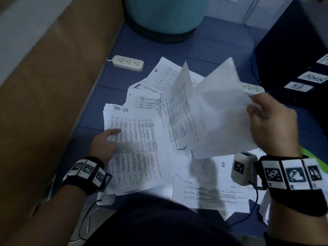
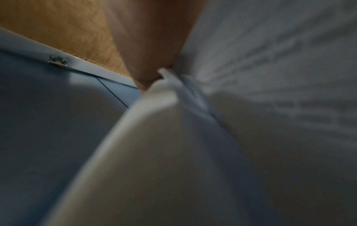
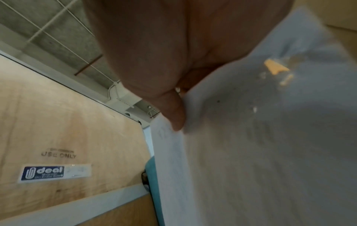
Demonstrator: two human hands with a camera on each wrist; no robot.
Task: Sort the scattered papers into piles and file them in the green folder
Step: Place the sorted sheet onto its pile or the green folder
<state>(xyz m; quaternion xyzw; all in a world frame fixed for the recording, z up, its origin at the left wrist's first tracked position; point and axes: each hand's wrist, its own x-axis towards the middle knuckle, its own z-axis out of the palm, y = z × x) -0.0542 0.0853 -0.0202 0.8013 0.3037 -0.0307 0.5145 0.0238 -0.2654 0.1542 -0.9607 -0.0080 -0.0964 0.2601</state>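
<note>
Printed white papers [image 1: 159, 80] lie scattered over the blue floor. My right hand [image 1: 266, 119] pinches a couple of sheets [image 1: 209, 110] by their right edge and holds them lifted above the heap; the right wrist view shows my thumb on the sheet [image 3: 260, 137]. My left hand [image 1: 106, 141] rests with straight fingers on the left edge of a thick stack [image 1: 134, 150] with handwriting on its top page. In the left wrist view a finger [image 2: 150, 45] touches the paper edge [image 2: 158, 94]. A sliver of green folder [image 1: 312, 157] shows behind my right wrist.
A brown cardboard panel [image 1: 44, 103] runs along the left. A teal round container [image 1: 165, 16] stands at the back. Two white power strips [image 1: 128, 63] [image 1: 253, 88] lie on the floor. Black binders labelled ADMIN and H.R. [image 1: 305, 80] stand at the right.
</note>
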